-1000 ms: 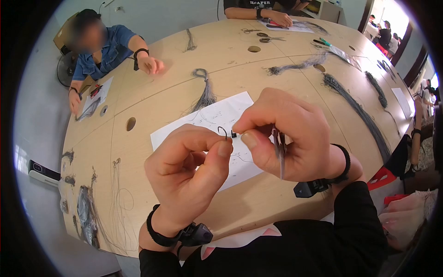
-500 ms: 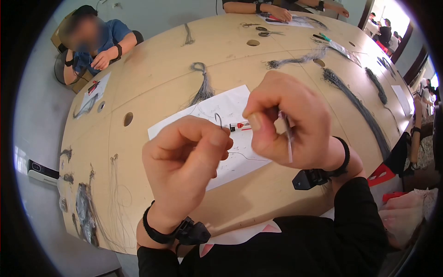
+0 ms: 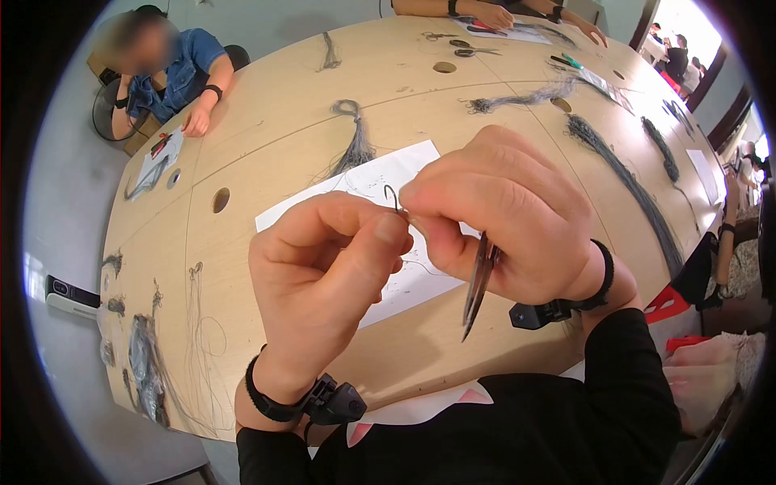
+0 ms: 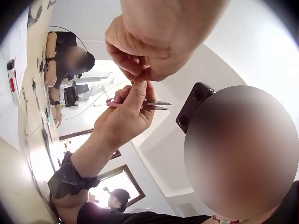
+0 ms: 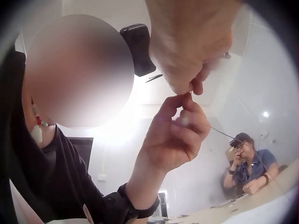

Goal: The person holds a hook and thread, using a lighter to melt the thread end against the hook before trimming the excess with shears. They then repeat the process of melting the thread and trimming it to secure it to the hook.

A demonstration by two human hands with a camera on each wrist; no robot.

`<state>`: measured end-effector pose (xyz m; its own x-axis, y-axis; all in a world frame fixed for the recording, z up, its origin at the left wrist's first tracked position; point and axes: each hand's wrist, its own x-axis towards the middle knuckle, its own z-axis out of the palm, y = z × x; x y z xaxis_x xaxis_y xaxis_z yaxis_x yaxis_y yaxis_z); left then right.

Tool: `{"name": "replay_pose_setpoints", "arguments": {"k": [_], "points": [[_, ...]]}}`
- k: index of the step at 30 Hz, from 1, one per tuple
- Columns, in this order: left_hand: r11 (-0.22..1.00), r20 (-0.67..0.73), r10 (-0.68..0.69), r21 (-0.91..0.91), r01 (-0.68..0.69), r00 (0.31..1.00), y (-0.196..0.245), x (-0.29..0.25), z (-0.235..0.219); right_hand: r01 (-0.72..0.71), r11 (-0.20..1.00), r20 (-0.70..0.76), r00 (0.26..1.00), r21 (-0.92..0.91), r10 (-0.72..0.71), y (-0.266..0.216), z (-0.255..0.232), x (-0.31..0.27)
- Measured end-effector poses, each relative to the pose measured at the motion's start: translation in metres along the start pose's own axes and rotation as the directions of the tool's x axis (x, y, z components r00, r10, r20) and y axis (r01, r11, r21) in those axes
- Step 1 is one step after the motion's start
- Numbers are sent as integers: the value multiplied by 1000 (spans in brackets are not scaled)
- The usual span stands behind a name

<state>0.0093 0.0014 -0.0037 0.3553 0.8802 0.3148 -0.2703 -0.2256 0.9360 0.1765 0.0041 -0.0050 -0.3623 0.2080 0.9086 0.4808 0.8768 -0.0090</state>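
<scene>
My left hand [image 3: 327,283] pinches a fishhook [image 3: 394,198] by its shank; close beside, my right hand [image 3: 517,214] grips scissors [image 3: 478,283]. Above the paper [image 3: 412,283] on the bench [image 3: 271,166], it should handle light, stiff, slippery, best held clear of its point.

The hook [image 3: 395,200] and scissors [image 3: 476,293] look metallic, the sheet [image 3: 408,294] matt paper.
</scene>
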Motion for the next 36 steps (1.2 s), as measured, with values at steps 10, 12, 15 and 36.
{"name": "replay_pose_setpoints", "arguments": {"k": [10, 12, 15, 36], "points": [[1000, 4, -16, 23, 16, 1000, -1, -2, 5, 34, 999, 15, 999, -28, -34, 0, 0, 0], [998, 6, 59, -7, -59, 998, -3, -2, 3, -61, 998, 59, 996, -6, 62, -1, -5, 3], [998, -46, -64, -6, 63, 997, 3, -1, 0, -278, 960, 35, 960, -16, 278, 5, 2, 2], [995, -29, -80, -68, 78, 996, 5, -1, 7, -580, 737, 608, 459, -348, 648, 97, 39, -79]]}}
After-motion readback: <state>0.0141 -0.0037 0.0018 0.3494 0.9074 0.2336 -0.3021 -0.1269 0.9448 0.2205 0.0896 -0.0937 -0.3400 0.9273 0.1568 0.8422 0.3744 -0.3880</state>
